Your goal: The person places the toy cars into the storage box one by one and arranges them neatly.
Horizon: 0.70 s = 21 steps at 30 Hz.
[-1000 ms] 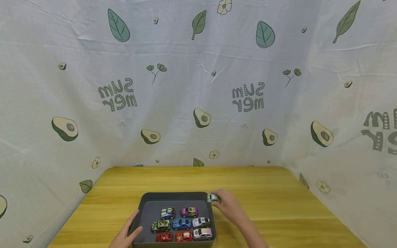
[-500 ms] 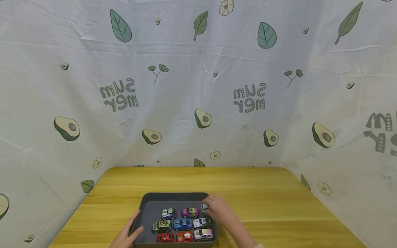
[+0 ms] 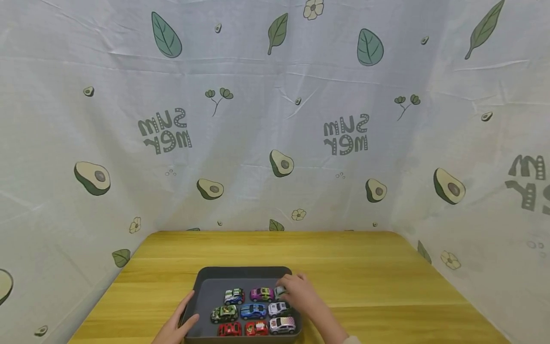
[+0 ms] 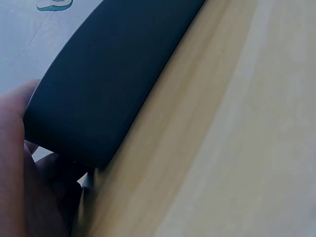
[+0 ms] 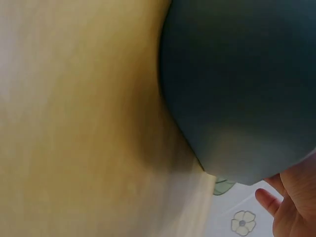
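A dark grey tray (image 3: 240, 273) with several small toy cars in it sits at the table's front. At its left side my left hand (image 3: 174, 326) grips the wall, thumb reaching over the rim; the left wrist view shows the fingers against the dark tray wall (image 4: 108, 74). Inside the right part, my right hand (image 3: 300, 294) holds a pale green toy car (image 3: 279, 292), partly hidden by the fingers, right beside a purple toy car (image 3: 261, 294). A white toy car (image 3: 278, 309) lies just in front of that hand. In the right wrist view the tray's outer wall hides most fingers.
Blue (image 3: 253, 311), camouflage (image 3: 224, 314) and red (image 3: 229, 329) toy cars stand in rows toward the tray's front. The wooden table (image 3: 365, 272) extends around the tray. A white patterned cloth (image 3: 240, 119) hangs behind and at both sides.
My right hand has brought the pale green car from over the tray's right rim down and leftward to beside the purple car, which has shifted slightly left. The left hand stays put.
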Motion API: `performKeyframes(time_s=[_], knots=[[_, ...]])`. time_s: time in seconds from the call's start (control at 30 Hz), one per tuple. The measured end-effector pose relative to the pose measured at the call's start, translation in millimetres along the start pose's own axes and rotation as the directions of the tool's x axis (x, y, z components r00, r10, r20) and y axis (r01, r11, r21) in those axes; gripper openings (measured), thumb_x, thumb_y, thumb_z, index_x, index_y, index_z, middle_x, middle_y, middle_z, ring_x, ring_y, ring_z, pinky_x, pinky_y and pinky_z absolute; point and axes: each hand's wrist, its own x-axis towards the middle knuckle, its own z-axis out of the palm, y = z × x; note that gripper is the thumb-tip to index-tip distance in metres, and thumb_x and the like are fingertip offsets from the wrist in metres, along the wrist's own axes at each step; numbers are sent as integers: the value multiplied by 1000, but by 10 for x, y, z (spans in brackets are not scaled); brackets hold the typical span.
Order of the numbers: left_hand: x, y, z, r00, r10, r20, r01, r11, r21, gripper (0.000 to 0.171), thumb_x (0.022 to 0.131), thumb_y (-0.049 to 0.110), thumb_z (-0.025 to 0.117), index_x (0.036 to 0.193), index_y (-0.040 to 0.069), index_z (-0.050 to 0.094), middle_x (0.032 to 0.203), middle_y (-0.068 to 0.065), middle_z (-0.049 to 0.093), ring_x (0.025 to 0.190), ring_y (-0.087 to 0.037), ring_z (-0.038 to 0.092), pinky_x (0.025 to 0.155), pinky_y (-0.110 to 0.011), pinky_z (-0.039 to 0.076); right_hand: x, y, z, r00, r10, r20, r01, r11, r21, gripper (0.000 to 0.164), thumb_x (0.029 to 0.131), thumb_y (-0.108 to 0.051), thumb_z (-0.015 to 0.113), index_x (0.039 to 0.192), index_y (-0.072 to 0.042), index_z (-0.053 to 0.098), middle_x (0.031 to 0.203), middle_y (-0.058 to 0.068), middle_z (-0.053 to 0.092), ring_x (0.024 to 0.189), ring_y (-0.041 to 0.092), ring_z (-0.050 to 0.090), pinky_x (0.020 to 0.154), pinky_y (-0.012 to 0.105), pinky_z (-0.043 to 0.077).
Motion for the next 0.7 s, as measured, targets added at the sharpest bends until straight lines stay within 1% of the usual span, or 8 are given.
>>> performKeyframes(time_s=[0.1, 0.17, 0.37, 0.53, 0.7], knots=[[-7, -3, 4, 1000, -4, 0, 4, 1000, -14, 76, 89, 43, 51, 146, 6, 17, 146, -31, 14, 129, -56, 17, 88, -65, 38, 6, 7, 42, 1000, 20, 21, -21, 999, 49, 25, 75, -22, 70, 99, -16, 67, 95, -5, 66, 90, 13, 61, 88, 48, 44], [-8, -4, 5, 1000, -4, 2, 5, 1000, -21, 76, 89, 43, 50, 146, 6, 17, 146, -31, 14, 128, -56, 17, 87, -65, 39, 8, 14, 65, 999, 26, 23, -27, 997, 68, 26, 75, -23, 70, 99, -15, 67, 95, -5, 66, 89, 12, 61, 87, 45, 44], [-13, 8, 1, 1000, -9, 2, 9, 1000, -20, 75, 89, 43, 50, 146, 6, 17, 146, -31, 13, 129, -56, 16, 87, -66, 38, 50, 42, 87, 1000, 26, 13, -27, 996, 89, 24, 74, -25, 71, 95, -14, 68, 91, -4, 67, 85, 11, 61, 82, 42, 44], [-4, 8, -2, 1000, -17, 8, 17, 1000, -19, 75, 89, 44, 50, 146, 7, 17, 147, -30, 13, 129, -56, 15, 87, -67, 38, 78, 58, 87, 999, 35, 40, -39, 993, 110, 24, 75, -24, 71, 96, -14, 68, 92, -3, 68, 86, 12, 62, 83, 43, 43], [2, 1, -4, 1000, -10, 11, 10, 1000, -19, 76, 89, 43, 50, 146, 7, 16, 146, -31, 13, 128, -57, 16, 87, -67, 38, 51, 63, 80, 998, 50, 46, -56, 989, 137, 32, 76, -26, 68, 105, -12, 66, 102, -1, 68, 95, 16, 62, 90, 46, 42]])
